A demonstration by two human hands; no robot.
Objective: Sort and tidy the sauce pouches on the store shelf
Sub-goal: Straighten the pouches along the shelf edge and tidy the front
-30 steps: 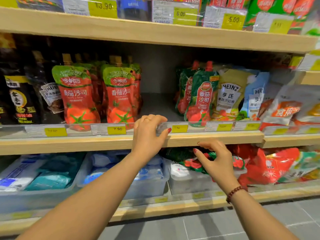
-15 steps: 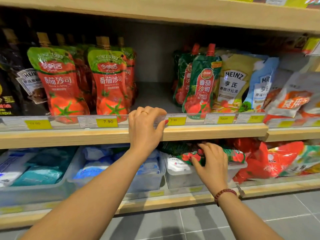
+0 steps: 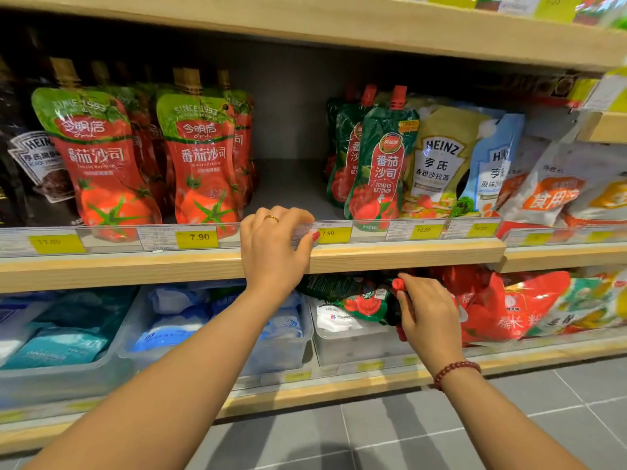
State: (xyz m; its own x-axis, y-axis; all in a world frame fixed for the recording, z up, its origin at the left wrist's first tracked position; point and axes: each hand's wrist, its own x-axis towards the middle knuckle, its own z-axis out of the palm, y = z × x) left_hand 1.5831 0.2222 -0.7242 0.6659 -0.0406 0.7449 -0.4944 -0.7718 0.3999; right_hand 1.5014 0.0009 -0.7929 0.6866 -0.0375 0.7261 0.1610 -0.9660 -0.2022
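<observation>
Lower shelf (image 3: 339, 388), right of centre: right hand (image 3: 427, 313) is in under the middle shelf (image 3: 135, 268), fingers curled round the neck end of a dark green ketchup pouch (image 3: 366, 303). Its red cap (image 3: 397, 283) pokes out just above the thumb. That pouch lies flat on top of white packs in a clear bin (image 3: 356, 347), not upright. Left hand (image 3: 271, 252) sits on the front lip of the middle shelf, fingers hooked over the top of the clear price rail (image 3: 112, 239) and thumb on the rail's face beside a yellow 7.90 tag (image 3: 334, 233), so it's gripping the rail. Gold ring (image 3: 271, 218) on the left hand, red bead bracelet (image 3: 454, 369) on the right wrist. Middle shelf, left: red-and-green ketchup pouches (image 3: 200, 164) upright in rows. Behind the left hand is a gap of grey shelf floor. To the right, standing green pouches (image 3: 383, 164) with the same red caps, touching a yellow Heinz pouch (image 3: 441, 157), with a blue Heinz pouch (image 3: 492, 164) leaning next to it. Lower shelf, left: bins of blue packs (image 3: 169, 334). A red bag (image 3: 509, 310) lies just right of the right hand. Can't tell what's under the held pouch beyond the white packs.
</observation>
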